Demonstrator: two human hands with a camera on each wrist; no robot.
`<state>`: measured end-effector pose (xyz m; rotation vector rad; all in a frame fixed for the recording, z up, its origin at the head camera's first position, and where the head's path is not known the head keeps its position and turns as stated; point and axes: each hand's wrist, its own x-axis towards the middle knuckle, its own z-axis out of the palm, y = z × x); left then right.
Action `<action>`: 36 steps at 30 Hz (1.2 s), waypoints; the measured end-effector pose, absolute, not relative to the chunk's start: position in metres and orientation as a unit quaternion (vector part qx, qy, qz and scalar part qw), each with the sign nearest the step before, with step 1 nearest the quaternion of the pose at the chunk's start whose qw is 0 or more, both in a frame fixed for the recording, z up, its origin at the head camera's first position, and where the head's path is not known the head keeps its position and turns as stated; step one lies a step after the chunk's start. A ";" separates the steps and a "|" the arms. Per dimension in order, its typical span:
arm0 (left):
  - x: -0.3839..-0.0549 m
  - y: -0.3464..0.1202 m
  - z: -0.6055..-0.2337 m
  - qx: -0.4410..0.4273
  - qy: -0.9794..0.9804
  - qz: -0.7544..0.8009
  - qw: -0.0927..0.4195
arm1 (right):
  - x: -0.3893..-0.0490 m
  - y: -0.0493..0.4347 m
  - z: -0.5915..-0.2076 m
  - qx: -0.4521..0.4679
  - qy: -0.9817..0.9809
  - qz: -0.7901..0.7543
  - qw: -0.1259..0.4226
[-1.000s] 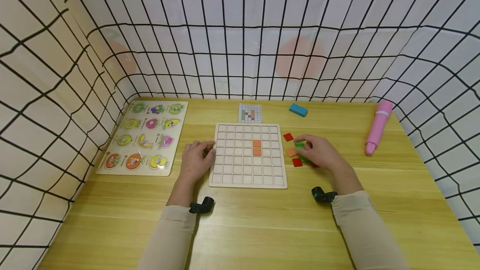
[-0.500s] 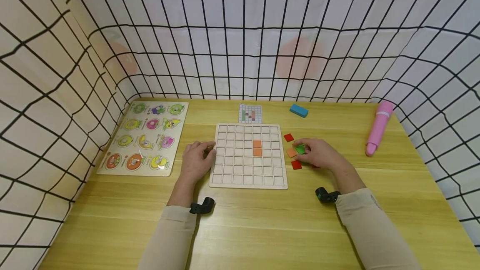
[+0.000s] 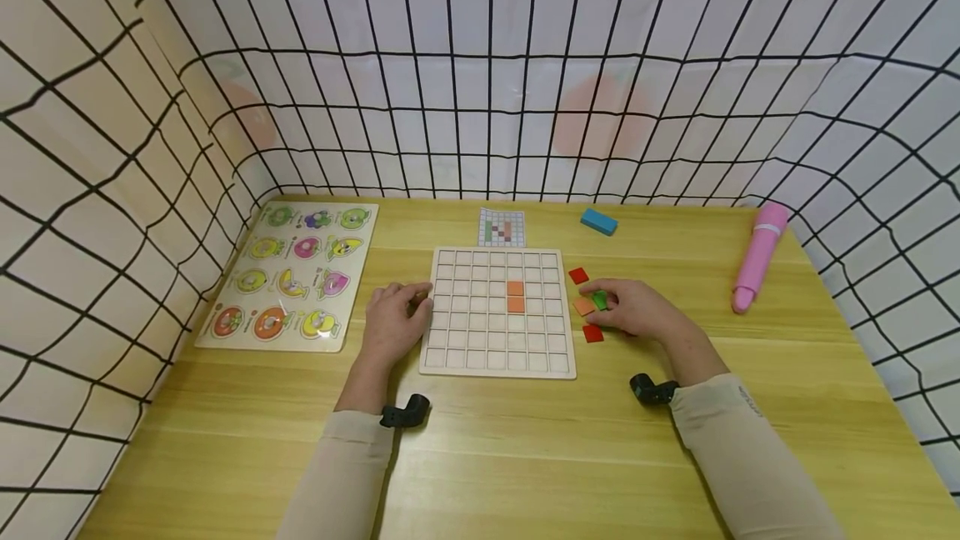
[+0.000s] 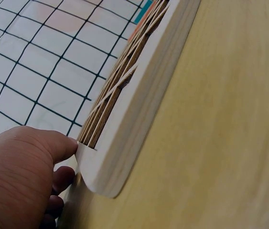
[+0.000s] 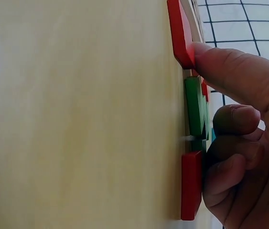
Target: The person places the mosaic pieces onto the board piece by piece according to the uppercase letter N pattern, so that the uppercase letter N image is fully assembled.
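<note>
My left hand (image 3: 393, 319) rests at the left edge of a pale wooden grid board (image 3: 540, 357); in the left wrist view, the thumb touches its rim near the corner. Two orange square tiles (image 3: 515, 297) sit in neighbouring cells of the board. To its right, my right hand (image 3: 636, 307) reaches low over loose tiles, thumb and index finger spread around an orange tile (image 3: 583, 307). A green tile (image 3: 599, 300) shows between these fingers. The thumb is right at a red tile (image 5: 182, 36) in the right wrist view; other tiles are partly hidden by the hand.
A small printed pattern card (image 3: 502, 228) lies behind the board. Further right is a blue block (image 3: 599, 222). A fruit puzzle board (image 3: 300, 273) lies at the left, a pink tube (image 3: 759, 261) at the far right. Black-gridded white walls (image 3: 510, 132) surround the table.
My right hand has shifted slightly, thumb and index finger now further left around the orange tile. The front red tile has slid slightly toward me. The left hand stays at the board.
</note>
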<state>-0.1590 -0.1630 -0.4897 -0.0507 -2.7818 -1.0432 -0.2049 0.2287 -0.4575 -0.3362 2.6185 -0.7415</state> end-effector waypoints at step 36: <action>-0.158 -0.161 -0.488 -0.022 -0.933 -0.345 0.100 | -0.204 0.230 -0.456 -0.138 0.937 -0.262 0.184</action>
